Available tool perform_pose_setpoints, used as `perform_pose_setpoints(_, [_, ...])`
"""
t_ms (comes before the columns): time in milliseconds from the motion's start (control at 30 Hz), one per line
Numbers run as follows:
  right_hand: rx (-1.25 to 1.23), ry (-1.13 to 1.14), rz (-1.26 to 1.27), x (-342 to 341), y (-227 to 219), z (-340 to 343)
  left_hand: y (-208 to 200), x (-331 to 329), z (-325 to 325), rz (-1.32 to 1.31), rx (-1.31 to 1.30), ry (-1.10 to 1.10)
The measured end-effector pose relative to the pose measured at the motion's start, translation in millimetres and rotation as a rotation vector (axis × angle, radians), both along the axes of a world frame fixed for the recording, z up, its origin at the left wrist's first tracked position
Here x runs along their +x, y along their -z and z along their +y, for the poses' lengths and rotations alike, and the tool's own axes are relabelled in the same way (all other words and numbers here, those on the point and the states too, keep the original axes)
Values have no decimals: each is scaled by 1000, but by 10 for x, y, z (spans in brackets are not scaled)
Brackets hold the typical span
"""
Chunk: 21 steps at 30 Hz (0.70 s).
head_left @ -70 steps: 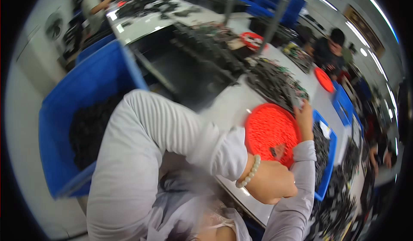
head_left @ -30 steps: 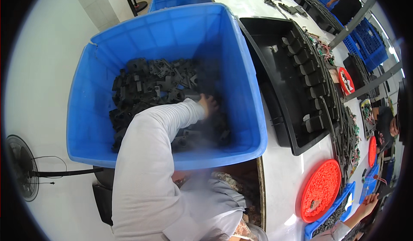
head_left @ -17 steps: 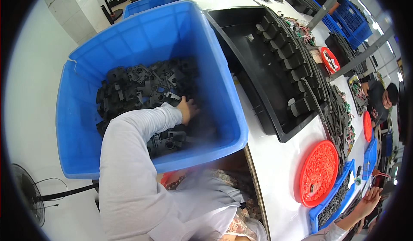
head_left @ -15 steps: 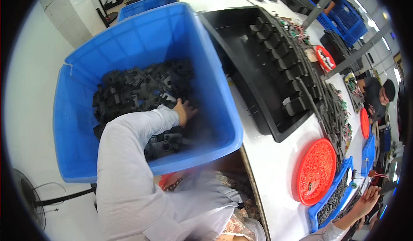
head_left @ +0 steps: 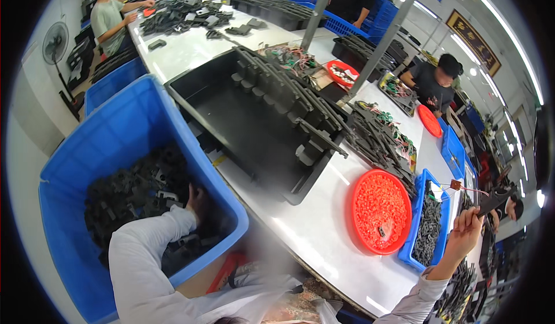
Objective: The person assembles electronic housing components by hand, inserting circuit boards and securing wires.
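Note:
Deep in a large blue bin, my left hand reaches among dark plastic parts along the bin's near right side. Its fingers look apart, though shadow and the parts dim them; I see nothing held. At the right, my right hand is raised over the table, its fingers closed on a flat black plastic part. A thin red wire runs from near that part to a small brown square piece, which hangs above a blue tray of small dark parts.
A red round tray of small orange-red pieces lies on the white table. Behind the bin stands a black tub with black strips along its side. Wired assemblies and metal posts are beyond. Co-workers sit across and far left.
The view has swung right and up, so the bin sits lower left and more of the room shows. My left hand stays in the bin; the black part in my right hand now shows clearly.

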State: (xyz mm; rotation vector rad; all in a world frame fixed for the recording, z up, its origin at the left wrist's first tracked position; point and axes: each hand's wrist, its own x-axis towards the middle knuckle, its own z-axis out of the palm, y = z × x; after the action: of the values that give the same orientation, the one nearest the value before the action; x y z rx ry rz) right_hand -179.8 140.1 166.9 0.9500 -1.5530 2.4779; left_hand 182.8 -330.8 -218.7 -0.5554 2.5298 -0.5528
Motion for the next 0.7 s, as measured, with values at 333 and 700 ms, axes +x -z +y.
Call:
perform_pose_setpoints(333, [23, 1, -1, 155, 68, 65, -309, 61, -515, -127, 607, 21])
perform_pose_setpoints(700, [9, 54, 7, 453, 93, 345, -599, 6, -377, -381, 330, -142])
